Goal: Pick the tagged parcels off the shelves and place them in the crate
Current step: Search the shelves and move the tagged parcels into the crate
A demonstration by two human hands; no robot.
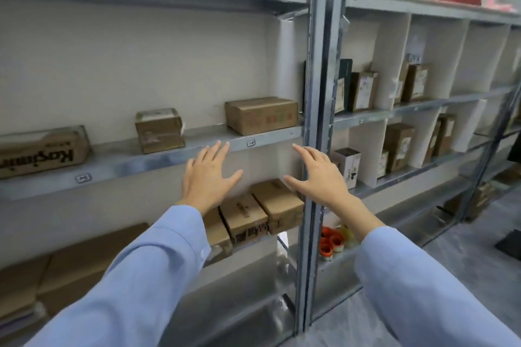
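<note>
A brown cardboard parcel (pixel 261 115) lies on the middle shelf (pixel 158 156) near the steel upright. Both my hands are raised below and in front of it, palms facing each other, holding nothing. My left hand (pixel 207 176) has straight, spread fingers reaching the shelf's front edge. My right hand (pixel 317 175) is spread too, just in front of the upright (pixel 315 110). A smaller taped box (pixel 159 130) and a printed carton (pixel 42 151) sit further left on the same shelf. No crate is in view.
Below my hands, three small boxes (pixel 253 214) stand side by side on the lower shelf. Flat cartons (pixel 64 265) lie at lower left. The right bay holds upright boxes (pixel 363 90) in white dividers and orange tape rolls (pixel 331 242). Grey floor (pixel 465 259) runs along the right.
</note>
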